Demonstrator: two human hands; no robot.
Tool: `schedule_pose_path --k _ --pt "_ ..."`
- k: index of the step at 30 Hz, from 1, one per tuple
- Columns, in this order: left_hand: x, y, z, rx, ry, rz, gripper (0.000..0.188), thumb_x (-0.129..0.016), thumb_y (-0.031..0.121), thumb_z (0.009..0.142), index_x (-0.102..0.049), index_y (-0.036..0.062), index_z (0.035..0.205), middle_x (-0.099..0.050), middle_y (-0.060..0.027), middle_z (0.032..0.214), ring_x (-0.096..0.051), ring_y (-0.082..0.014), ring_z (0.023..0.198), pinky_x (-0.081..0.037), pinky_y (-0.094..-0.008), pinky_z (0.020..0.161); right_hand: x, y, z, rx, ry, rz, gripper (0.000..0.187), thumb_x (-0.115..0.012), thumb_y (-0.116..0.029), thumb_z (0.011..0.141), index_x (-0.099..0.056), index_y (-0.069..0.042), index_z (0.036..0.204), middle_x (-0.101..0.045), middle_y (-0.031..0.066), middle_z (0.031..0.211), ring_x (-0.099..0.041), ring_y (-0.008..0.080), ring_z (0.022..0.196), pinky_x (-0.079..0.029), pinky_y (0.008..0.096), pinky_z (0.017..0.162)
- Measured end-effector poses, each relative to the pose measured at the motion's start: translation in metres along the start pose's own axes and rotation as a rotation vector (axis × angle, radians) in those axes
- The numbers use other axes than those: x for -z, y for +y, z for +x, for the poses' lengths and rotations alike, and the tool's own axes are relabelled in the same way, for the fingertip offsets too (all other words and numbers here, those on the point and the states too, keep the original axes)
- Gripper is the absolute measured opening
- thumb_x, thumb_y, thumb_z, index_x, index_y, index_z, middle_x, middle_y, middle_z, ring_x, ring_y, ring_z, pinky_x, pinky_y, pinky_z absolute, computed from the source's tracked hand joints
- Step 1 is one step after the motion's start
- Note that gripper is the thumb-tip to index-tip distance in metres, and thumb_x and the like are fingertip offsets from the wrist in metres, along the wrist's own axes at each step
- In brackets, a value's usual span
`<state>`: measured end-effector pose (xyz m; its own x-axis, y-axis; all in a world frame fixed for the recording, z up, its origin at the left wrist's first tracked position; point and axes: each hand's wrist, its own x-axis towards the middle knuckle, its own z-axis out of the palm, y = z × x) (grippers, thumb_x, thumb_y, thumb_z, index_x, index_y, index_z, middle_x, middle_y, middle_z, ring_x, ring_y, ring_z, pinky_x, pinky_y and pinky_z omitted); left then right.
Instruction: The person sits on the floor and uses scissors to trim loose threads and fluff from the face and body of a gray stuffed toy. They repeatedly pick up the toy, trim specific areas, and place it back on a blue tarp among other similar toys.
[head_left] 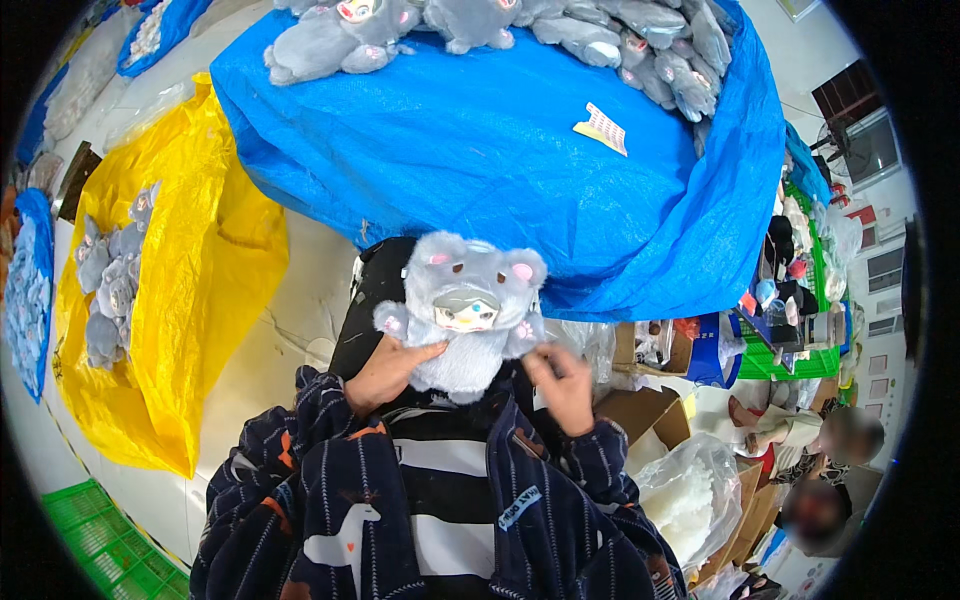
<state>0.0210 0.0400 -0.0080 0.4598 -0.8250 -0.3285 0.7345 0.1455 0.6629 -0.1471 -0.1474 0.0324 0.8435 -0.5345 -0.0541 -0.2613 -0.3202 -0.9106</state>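
While hands (388,374) (562,388) flank grey plush toy (462,345), left fingers hidden, right blurred

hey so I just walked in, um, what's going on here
A person holds a grey plush toy over their lap, its face turned up to the camera. The left hand grips its side; the blurred right hand is by its other paw, and contact is unclear. Similar toys lie on a blue sheet ahead, and more sit in a yellow bag to the left.
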Motion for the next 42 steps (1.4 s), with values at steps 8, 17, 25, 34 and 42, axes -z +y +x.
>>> schedule_pose_path --k 8,17,25,34,42 --pt "0.006 0.013 -0.02 -0.212 0.041 0.499 0.037 -0.058 0.013 0.091 -0.049 -0.0017 0.123 -0.057 -0.0057 0.115 -0.054 -0.0126 0.1 -0.044 -0.0287 0.087 -0.005 -0.03 0.045 -0.115 -0.007 0.515 0.022 -0.062 -0.022 0.09 -0.059 -0.002 0.1 -0.057 -0.0016 0.078 -0.048 0.0052 0.064 -0.039 0.0211 0.056" --pt "0.019 0.014 -0.044 -0.535 0.445 1.054 0.023 -0.058 0.016 0.09 -0.061 -0.0028 0.101 -0.062 -0.0139 0.088 -0.061 -0.0237 0.082 -0.046 -0.0303 0.075 -0.042 0.004 0.023 0.017 -0.275 0.297 0.049 -0.069 -0.018 0.083 -0.05 0.0 0.124 -0.063 0.004 0.097 -0.057 0.0109 0.084 -0.047 0.0267 0.076" --pt "0.032 0.0 -0.039 -0.367 0.509 0.272 0.026 -0.051 0.026 0.097 -0.059 0.0026 0.104 -0.063 -0.0033 0.091 -0.059 -0.0128 0.082 -0.046 -0.026 0.073 -0.052 0.005 0.016 -0.092 -0.284 0.255 0.014 -0.061 -0.009 0.082 -0.062 0.002 0.09 -0.064 0.0037 0.075 -0.058 0.0096 0.071 -0.046 0.025 0.067" --pt "0.043 0.03 -0.04 -0.002 -0.106 -0.192 0.046 -0.037 0.041 0.099 -0.051 0.0043 0.123 -0.065 -0.0069 0.098 -0.061 -0.0158 0.085 -0.049 -0.0305 0.075 -0.046 -0.004 0.009 -0.161 -0.151 0.387 0.014 -0.058 -0.005 0.081 -0.064 0.002 0.092 -0.064 0.0009 0.079 -0.055 0.0068 0.074 -0.045 0.0233 0.068" --pt "0.024 0.017 -0.039 -0.13 0.093 0.279 0.032 -0.063 0.009 0.087 -0.055 0.0005 0.117 -0.062 -0.004 0.106 -0.058 -0.0118 0.094 -0.047 -0.0277 0.082 -0.041 0.001 0.011 -0.204 -0.166 0.491 0.017 -0.057 -0.014 0.088 -0.064 0.0 0.094 -0.062 -0.0014 0.076 -0.052 0.006 0.066 -0.042 0.023 0.06"
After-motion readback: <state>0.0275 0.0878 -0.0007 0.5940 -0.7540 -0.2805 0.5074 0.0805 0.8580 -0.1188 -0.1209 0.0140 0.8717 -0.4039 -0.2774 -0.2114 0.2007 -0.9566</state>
